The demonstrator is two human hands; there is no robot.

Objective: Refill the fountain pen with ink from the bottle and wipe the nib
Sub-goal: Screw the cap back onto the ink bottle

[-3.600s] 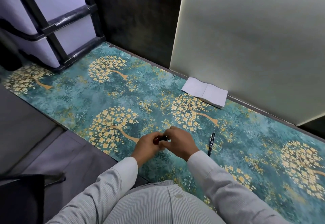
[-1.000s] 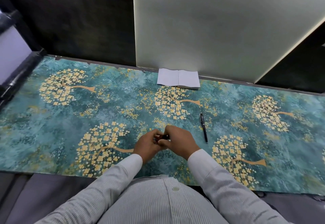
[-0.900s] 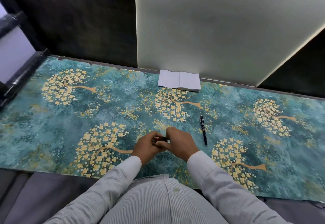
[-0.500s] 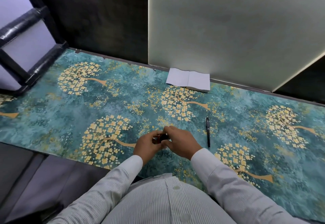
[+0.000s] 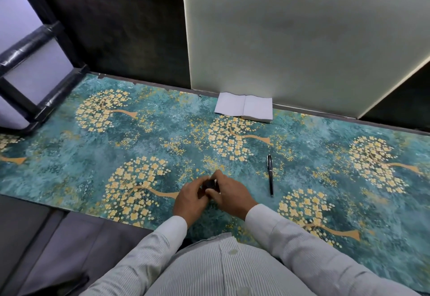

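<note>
Gripping: small dark ink bottle [image 5: 210, 184] is still being clasped by left hand [image 5: 189, 199] and right hand [image 5: 229, 194].
Change: none; cap seemingly being worked.
Pen: slim black fountain pen [image 5: 270, 174] is being left untouched.

Soft, even indoor light is falling across the teal patterned tabletop [image 5: 69, 174], leaving it moderately bright with no harsh glare. The pale panel [image 5: 302, 40] behind is glowing faintly along its left edge, while the dark wall [image 5: 121, 28] beside it is staying dim. The hands [image 5: 210, 194] are casting only a weak shadow beneath them. Wide-angle distortion is bending straight lines near the borders, and the far right of the tabletop is smearing slightly.
</note>
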